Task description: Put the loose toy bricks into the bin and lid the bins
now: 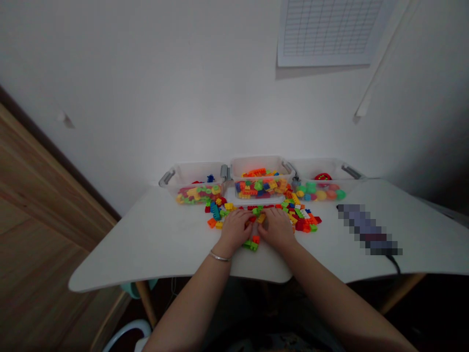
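Note:
A heap of small colourful plastic bricks [298, 215] lies spread over the middle of the white table [164, 239]. My left hand [236, 229] and my right hand [277, 227] rest side by side on the near edge of that heap, fingers curled down over bricks. A red and orange brick [256, 218] shows between the two hands, and a green and red cluster [252, 243] lies just under them. What the fingers grip is hidden. A thin bracelet [220, 256] circles my left wrist.
Three clear plastic bins stand in a row against the wall: the left bin [194, 183], the middle bin [260, 182] and the right bin [322, 183], each holding coloured toy pieces. A blurred dark object [368, 230] with a cable lies at the right. Wooden floor at left.

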`<move>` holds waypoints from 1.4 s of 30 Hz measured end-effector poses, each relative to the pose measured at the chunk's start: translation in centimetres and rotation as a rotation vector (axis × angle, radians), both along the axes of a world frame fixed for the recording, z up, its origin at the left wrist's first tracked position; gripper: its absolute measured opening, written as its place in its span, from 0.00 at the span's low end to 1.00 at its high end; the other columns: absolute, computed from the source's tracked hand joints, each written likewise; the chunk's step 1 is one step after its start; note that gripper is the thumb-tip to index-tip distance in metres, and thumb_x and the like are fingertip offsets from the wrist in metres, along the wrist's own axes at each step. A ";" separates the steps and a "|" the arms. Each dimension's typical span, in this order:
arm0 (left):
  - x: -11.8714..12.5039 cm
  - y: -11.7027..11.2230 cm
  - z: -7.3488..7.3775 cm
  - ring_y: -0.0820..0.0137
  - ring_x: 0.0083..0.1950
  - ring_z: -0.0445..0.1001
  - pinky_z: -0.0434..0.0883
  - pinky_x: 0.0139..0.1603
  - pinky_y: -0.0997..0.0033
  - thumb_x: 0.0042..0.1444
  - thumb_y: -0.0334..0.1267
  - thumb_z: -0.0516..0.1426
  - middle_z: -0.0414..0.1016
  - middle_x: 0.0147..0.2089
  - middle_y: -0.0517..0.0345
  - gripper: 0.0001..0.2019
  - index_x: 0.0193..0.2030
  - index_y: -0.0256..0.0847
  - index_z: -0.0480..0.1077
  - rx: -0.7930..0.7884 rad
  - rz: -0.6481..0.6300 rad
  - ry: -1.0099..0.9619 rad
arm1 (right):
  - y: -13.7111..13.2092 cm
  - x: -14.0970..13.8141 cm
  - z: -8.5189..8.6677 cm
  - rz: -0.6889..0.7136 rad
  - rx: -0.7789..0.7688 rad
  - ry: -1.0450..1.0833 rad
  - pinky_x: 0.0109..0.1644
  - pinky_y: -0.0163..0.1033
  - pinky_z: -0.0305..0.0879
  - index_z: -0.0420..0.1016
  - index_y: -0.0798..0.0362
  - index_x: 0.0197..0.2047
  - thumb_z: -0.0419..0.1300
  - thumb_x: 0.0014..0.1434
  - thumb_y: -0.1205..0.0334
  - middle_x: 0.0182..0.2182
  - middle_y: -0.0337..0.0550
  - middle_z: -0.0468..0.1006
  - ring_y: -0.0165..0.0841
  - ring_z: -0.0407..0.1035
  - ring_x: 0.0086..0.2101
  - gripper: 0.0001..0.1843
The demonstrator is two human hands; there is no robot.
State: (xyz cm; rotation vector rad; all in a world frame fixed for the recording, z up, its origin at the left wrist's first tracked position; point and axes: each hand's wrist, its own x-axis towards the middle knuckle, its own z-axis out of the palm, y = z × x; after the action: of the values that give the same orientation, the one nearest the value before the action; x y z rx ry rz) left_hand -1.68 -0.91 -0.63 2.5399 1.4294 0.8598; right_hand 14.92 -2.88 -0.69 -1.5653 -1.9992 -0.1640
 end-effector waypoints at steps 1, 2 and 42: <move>0.0 0.0 0.0 0.64 0.54 0.69 0.64 0.60 0.59 0.56 0.34 0.55 0.76 0.51 0.57 0.13 0.48 0.45 0.74 0.002 0.001 -0.001 | 0.1 0.1 -0.1 -0.006 0.008 0.032 0.50 0.45 0.59 0.71 0.54 0.45 0.58 0.53 0.60 0.40 0.49 0.75 0.42 0.66 0.42 0.15; 0.0 0.0 0.0 0.64 0.54 0.69 0.64 0.59 0.59 0.56 0.34 0.55 0.76 0.51 0.57 0.13 0.47 0.45 0.74 0.004 0.001 -0.002 | 0.2 0.2 -0.2 -0.015 0.017 0.065 0.50 0.46 0.60 0.70 0.54 0.45 0.57 0.53 0.60 0.40 0.49 0.75 0.42 0.66 0.42 0.16; -0.6 -0.1 0.2 0.65 0.54 0.69 0.63 0.60 0.59 0.53 0.30 0.55 0.76 0.52 0.57 0.16 0.49 0.44 0.73 -0.009 -0.027 0.015 | 11.8 1.8 8.8 -0.097 0.110 0.286 0.52 0.53 0.60 0.80 0.46 0.34 0.59 0.56 0.51 0.48 0.40 0.78 0.44 0.70 0.46 0.12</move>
State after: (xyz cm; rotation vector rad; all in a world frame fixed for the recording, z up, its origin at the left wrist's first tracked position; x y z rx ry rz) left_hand -2.23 -0.97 -0.46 2.5588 1.3961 0.8305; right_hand 16.69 8.90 8.16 -1.5230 -1.6686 -0.0809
